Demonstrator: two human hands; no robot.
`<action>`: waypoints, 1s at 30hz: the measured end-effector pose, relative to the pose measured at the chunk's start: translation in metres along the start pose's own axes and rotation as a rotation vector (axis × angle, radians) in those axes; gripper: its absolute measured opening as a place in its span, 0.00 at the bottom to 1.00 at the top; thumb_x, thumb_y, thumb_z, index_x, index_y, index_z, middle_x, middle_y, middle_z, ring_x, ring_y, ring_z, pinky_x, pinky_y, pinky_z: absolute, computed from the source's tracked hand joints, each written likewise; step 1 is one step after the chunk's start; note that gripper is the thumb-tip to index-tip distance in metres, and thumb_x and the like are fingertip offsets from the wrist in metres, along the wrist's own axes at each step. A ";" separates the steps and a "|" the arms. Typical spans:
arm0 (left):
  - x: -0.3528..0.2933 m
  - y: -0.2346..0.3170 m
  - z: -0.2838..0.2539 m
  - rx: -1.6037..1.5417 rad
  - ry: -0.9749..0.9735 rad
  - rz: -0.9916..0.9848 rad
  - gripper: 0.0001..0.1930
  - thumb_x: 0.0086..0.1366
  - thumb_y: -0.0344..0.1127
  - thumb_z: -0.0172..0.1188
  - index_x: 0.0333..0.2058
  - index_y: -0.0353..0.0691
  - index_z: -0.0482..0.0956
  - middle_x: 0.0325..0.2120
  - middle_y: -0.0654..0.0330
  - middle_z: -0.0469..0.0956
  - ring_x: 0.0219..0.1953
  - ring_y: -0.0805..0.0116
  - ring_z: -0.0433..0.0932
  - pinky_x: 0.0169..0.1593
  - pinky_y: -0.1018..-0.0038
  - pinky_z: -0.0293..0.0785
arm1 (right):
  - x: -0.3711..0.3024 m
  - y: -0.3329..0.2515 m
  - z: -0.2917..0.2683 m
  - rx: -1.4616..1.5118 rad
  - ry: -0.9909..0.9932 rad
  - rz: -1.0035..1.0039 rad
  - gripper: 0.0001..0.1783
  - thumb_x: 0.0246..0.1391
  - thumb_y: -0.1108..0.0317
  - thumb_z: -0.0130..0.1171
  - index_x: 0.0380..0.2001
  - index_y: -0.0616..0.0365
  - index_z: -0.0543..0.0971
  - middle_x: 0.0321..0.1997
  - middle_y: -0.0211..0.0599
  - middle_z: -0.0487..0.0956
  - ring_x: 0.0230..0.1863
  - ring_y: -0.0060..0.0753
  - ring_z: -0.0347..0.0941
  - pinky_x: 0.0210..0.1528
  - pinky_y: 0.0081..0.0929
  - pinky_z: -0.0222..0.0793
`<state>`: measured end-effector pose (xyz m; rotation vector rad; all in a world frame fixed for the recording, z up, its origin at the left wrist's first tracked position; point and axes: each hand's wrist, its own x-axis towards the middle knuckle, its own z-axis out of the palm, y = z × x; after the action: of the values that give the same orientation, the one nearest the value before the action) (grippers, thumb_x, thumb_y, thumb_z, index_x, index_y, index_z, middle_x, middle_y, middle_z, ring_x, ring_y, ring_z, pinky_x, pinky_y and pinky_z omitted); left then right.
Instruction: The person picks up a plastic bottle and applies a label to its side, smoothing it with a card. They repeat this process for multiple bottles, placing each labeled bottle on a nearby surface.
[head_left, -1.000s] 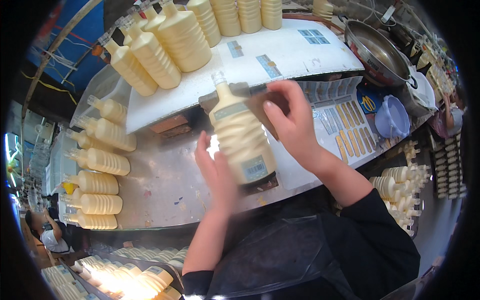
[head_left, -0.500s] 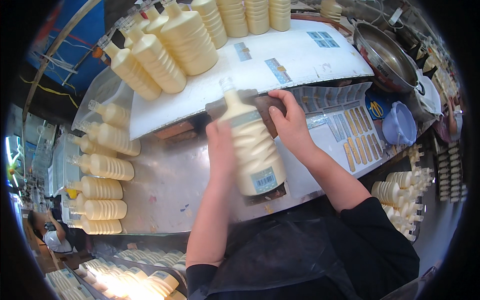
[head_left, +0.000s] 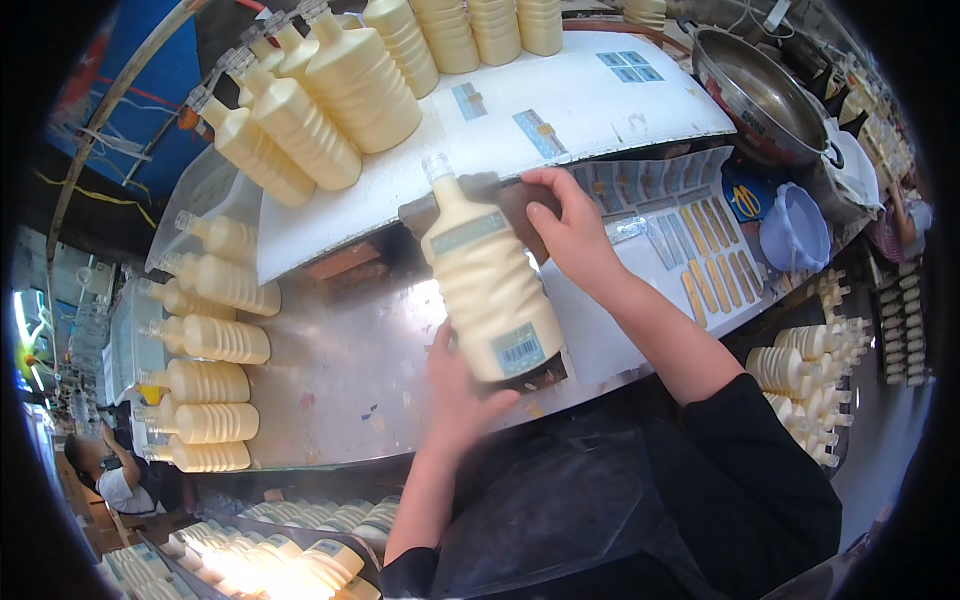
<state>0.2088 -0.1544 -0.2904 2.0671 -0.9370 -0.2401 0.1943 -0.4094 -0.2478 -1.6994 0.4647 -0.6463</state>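
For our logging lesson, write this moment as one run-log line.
cream bottle: lying, neck pointing away, barcode label up | left hand: blurred, beside bottle's base | right hand: at brown block

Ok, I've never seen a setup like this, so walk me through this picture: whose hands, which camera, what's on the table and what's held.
No machine here: these are a person's two bare hands. A wide fisheye camera on the person's head looks down, so straight edges bend.

In the middle is a cream, ridged bottle with a clear neck, neck pointing away from the person. The left hand, blurred, is beside its lower end; I can't tell whether they touch. The right hand is at a dark brown piece near its neck; whether it grips this is unclear.

Cream bottles line the left of the grey metal tabletop. Slim gold strips lie on the right, near a lavender plastic bucket.
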 end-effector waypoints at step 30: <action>0.011 0.041 0.003 0.122 0.224 0.091 0.46 0.47 0.39 0.76 0.66 0.38 0.64 0.66 0.42 0.57 0.67 0.44 0.59 0.68 0.52 0.61 | 0.008 -0.008 -0.088 -0.399 0.131 -0.259 0.10 0.62 0.67 0.64 0.41 0.62 0.86 0.36 0.35 0.84 0.29 0.23 0.78 0.34 0.23 0.73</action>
<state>0.1927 -0.1792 -0.2594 2.1035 -0.9235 0.0970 0.1433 -0.4783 -0.2255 -2.1253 0.4937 -0.9015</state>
